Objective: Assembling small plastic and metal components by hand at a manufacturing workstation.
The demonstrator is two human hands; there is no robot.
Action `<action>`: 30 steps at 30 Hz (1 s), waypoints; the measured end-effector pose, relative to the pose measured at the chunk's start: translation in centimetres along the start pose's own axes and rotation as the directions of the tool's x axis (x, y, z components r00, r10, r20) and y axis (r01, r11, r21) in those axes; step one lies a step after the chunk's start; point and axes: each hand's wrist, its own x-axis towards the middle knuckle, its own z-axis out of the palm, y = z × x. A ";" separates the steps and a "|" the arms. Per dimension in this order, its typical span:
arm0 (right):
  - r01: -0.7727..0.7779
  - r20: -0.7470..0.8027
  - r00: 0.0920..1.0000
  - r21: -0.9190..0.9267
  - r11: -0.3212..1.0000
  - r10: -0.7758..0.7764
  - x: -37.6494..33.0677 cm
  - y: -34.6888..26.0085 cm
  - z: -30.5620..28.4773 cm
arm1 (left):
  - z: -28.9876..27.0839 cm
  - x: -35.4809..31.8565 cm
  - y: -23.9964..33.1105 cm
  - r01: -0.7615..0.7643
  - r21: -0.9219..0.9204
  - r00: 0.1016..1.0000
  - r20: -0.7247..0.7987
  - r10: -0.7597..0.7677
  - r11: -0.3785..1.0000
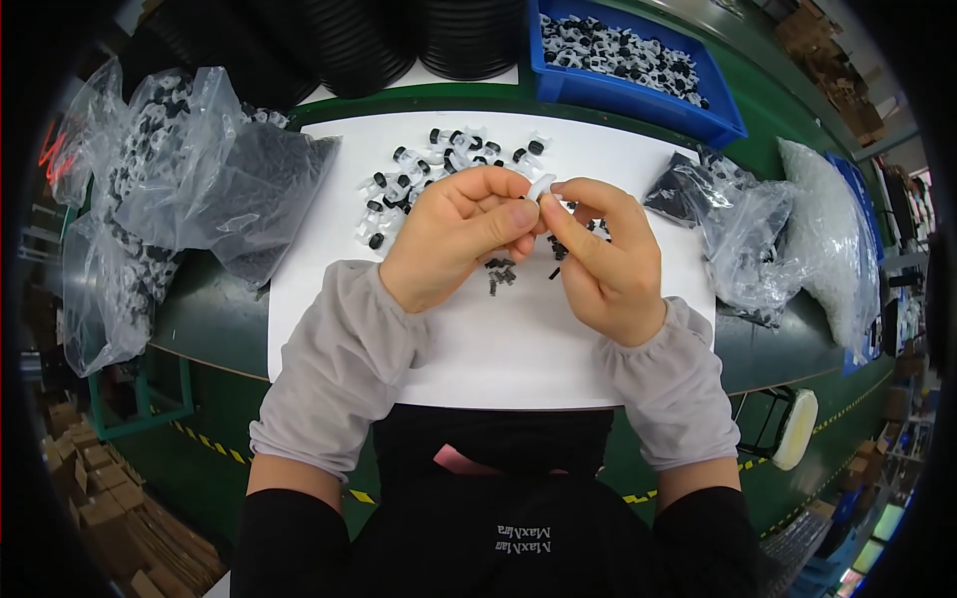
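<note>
Over the middle of a white work sheet (478,349), my two hands meet with bent fingers. My left hand (464,231) pinches a small white plastic part (540,186) between thumb and fingers. From the other side, my right hand (613,254) has thumb and forefinger closed against the same part; whether it also holds a smaller piece is hidden. Behind my left hand lies a loose pile of white plastic parts with black wheel-like ends (401,155). Small black pieces (499,271) are scattered on the sheet below my fingers, with more partly covered by my right hand.
Clear bags with black-and-white parts (159,149) stand on the left. A blue bin (638,95) of similar parts sits at the back right. More plastic bags (748,219) and a bag of white pieces (827,239) lie at the right. Black ribbed stacks (464,40) stand behind.
</note>
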 end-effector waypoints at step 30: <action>-0.182 0.128 0.966 -0.272 0.945 0.223 -0.6 1.7 3.0 | 0.1 0.5 0.3 -0.065 -0.014 0.997 0.043 0.066 0.998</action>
